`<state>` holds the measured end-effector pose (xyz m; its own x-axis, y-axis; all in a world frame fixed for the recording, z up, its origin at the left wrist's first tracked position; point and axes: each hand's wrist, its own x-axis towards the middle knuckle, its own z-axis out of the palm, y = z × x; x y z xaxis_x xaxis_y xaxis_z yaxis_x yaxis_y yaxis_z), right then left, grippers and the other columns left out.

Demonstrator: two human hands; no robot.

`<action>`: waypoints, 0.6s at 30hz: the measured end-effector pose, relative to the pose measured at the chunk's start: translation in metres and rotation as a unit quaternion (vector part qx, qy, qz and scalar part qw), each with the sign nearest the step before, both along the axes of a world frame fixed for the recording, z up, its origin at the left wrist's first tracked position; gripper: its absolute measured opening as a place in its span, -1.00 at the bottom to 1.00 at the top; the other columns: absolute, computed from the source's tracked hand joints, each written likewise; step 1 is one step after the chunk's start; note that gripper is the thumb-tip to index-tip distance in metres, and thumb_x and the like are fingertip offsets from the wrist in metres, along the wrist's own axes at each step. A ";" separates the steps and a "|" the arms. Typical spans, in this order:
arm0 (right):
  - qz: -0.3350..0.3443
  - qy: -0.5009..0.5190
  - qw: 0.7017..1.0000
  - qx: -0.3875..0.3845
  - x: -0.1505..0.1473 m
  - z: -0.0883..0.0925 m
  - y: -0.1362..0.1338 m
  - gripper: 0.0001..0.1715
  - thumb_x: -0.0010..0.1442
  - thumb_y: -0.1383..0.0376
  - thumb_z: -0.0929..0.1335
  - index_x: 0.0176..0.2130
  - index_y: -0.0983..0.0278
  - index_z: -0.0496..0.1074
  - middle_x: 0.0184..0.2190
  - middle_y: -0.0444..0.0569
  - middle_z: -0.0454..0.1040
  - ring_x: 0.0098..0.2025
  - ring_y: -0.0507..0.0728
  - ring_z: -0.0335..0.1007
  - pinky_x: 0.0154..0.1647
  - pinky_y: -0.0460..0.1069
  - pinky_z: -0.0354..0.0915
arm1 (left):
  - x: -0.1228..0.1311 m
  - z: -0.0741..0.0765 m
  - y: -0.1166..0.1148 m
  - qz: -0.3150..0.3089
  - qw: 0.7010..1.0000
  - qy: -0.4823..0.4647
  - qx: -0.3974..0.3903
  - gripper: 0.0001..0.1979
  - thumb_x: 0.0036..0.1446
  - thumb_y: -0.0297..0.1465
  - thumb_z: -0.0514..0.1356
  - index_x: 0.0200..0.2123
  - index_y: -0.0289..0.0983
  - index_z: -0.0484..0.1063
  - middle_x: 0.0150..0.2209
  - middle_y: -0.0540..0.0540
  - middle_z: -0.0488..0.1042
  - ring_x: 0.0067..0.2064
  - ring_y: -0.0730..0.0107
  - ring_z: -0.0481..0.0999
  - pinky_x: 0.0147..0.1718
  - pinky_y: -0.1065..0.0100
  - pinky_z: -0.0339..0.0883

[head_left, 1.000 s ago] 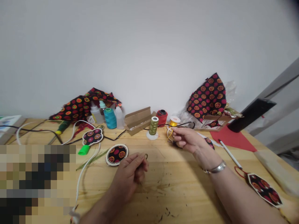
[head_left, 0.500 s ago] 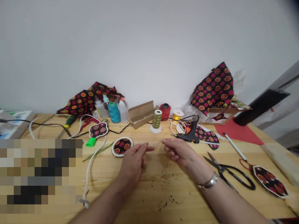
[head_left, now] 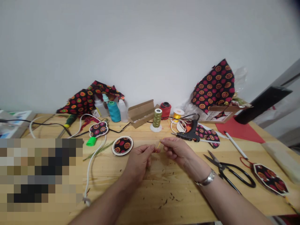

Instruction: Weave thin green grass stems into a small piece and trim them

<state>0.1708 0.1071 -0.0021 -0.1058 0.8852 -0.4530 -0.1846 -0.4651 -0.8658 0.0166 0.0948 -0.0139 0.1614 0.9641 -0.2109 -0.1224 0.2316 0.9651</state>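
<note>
My right hand (head_left: 176, 150) pinches a short yellow cord (head_left: 159, 145) between thumb and forefinger. The cord slants down toward the fingertips of my left hand (head_left: 140, 158), which are closed together right beside its lower end. Whatever those left fingers hold is too small and covered to make out. Left of my left hand lies a round ornament (head_left: 122, 146) with a pale rim and dark patterned fabric. Beyond my hands stand an olive thread spool (head_left: 157, 118) and a black glue gun (head_left: 191, 132). Black-handled scissors (head_left: 225, 167) lie open to the right of my right wrist.
Teal thread (head_left: 114, 112), red thread (head_left: 165, 111) and an open cardboard box (head_left: 142, 114) line the wall. A white cable (head_left: 93, 157) runs down the left side. An octagonal fabric ornament (head_left: 270, 179) and a white pen (head_left: 236, 146) are at right. Dark scraps litter the tabletop.
My left hand has moved right, bringing its fingertips to the lower end of the yellow cord. My right hand has shifted slightly left and keeps its pinch.
</note>
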 end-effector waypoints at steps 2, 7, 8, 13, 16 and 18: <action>0.005 -0.022 1.000 0.008 -0.001 0.000 0.000 -0.69 -0.08 0.17 0.40 -0.56 0.29 0.24 -0.69 -0.25 0.27 -0.72 -0.14 0.06 -0.74 -0.19 -0.14 | 0.000 0.000 -0.001 -0.001 1.000 0.001 0.001 -0.68 -0.04 -0.18 0.23 -0.50 -0.37 0.55 -0.82 0.14 0.13 -0.73 0.59 0.02 -0.70 0.48 -0.16; 0.027 -0.124 0.991 0.039 0.008 0.015 -0.012 -0.75 -0.03 0.18 0.37 -0.56 0.31 0.34 -0.71 -0.19 0.31 -0.73 -0.08 0.09 -0.72 -0.14 -0.10 | -0.002 -0.002 -0.001 0.000 1.000 -0.008 -0.005 -0.69 -0.03 -0.20 0.23 -0.50 -0.37 0.54 -0.81 0.14 0.13 -0.71 0.60 0.02 -0.69 0.48 -0.16; 0.030 -0.172 0.983 0.058 0.015 0.019 -0.019 -0.78 -0.03 0.20 0.37 -0.54 0.31 0.38 -0.71 -0.16 0.33 -0.71 -0.05 0.14 -0.69 -0.12 -0.04 | -0.002 -0.002 -0.001 0.000 1.000 -0.011 -0.009 -0.69 -0.03 -0.20 0.23 -0.50 -0.37 0.54 -0.81 0.14 0.13 -0.71 0.60 0.01 -0.69 0.48 -0.17; 0.004 -0.705 0.691 0.161 0.082 0.022 -0.077 -0.67 0.13 0.19 0.22 -0.22 0.25 0.47 -0.23 0.13 0.53 -0.23 0.28 0.43 -0.26 0.10 0.28 | -0.003 -0.004 0.001 0.007 0.999 -0.034 -0.026 -0.69 -0.06 -0.20 0.25 -0.52 -0.37 0.53 -0.79 0.11 0.18 -0.72 0.61 0.01 -0.69 0.47 -0.19; 0.019 -0.814 0.559 0.158 0.134 0.000 -0.113 -0.67 0.04 0.23 0.23 -0.29 0.31 0.50 -0.22 0.26 0.51 -0.13 0.41 0.40 -0.09 0.22 0.26 | -0.003 -0.005 0.001 0.017 0.998 -0.048 -0.033 -0.71 -0.07 -0.21 0.26 -0.53 -0.37 0.53 -0.68 0.03 0.35 -0.71 0.65 0.01 -0.70 0.47 -0.20; 0.073 -0.796 0.572 0.187 0.162 -0.021 -0.129 -0.70 -0.06 0.21 0.28 -0.36 0.30 0.51 -0.24 0.23 0.54 -0.14 0.41 0.42 -0.10 0.21 0.29 | -0.002 -0.004 0.001 0.021 0.998 -0.056 -0.035 -0.72 -0.07 -0.22 0.26 -0.53 -0.37 0.52 -0.62 -0.01 0.41 -0.71 0.67 0.02 -0.70 0.46 -0.20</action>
